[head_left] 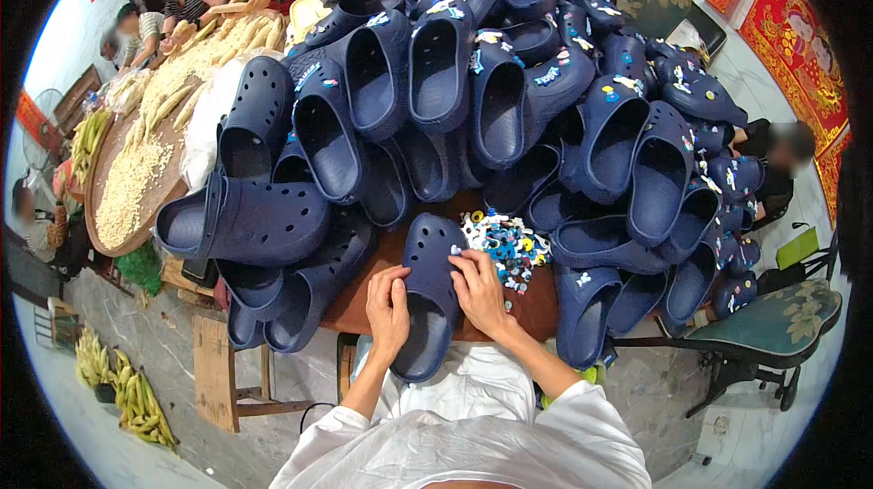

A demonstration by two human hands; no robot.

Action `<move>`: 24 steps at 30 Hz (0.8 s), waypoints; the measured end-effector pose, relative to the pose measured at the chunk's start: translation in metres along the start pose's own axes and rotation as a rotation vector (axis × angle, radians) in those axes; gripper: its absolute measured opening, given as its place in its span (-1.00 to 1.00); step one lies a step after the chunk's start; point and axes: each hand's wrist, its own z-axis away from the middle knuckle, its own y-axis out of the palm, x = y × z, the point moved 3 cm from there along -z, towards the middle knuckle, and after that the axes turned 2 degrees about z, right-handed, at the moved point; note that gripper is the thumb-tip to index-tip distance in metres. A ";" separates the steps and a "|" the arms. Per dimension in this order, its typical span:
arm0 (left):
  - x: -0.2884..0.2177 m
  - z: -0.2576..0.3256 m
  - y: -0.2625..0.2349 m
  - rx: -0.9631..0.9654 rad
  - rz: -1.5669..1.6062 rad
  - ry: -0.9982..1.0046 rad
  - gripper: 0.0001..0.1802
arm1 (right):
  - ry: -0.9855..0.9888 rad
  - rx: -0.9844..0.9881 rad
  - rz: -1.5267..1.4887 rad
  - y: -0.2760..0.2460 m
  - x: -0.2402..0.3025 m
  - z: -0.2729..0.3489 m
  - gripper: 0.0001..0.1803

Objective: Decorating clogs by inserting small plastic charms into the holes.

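Observation:
A navy blue clog (pixel 431 293) with round holes in its upper lies in front of me at the table's near edge, toe pointing away. My left hand (pixel 389 312) is closed along its left side, fingers curled against the edge. At the clog's right side, my right hand (pixel 480 293) pinches a small pale shoe charm (pixel 456 251) by the upper; the fingers partly hide it. Just right of the toe lies a heap of small shoe charms (pixel 505 243) in white, blue, black and yellow.
A big pile of navy clogs (pixel 439 61) curves around the work spot, many bearing charms. To the left stands a round table (pixel 109 184) with corn kernels and cobs, people seated around it. A wooden stool (pixel 216 371) and a green padded chair (pixel 773 321) flank me.

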 end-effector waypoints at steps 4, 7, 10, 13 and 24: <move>-0.003 0.017 -0.011 0.062 0.004 -0.087 -0.67 | 0.105 0.160 -0.073 -0.007 0.013 0.036 -0.61; 0.001 0.026 -0.012 0.121 -0.106 -0.028 -0.51 | 0.105 0.281 -0.129 -0.008 0.019 0.049 -0.40; 0.002 0.025 -0.011 0.127 -0.031 -0.038 -0.52 | 0.031 0.323 -0.071 -0.012 0.033 0.052 -0.09; 0.006 0.032 -0.012 0.107 -0.046 -0.106 -0.52 | 0.048 0.346 -0.017 -0.002 0.034 0.053 -0.12; 0.010 0.043 -0.024 0.121 -0.047 -0.060 -0.51 | 0.107 0.351 -0.060 0.008 0.044 0.063 -0.24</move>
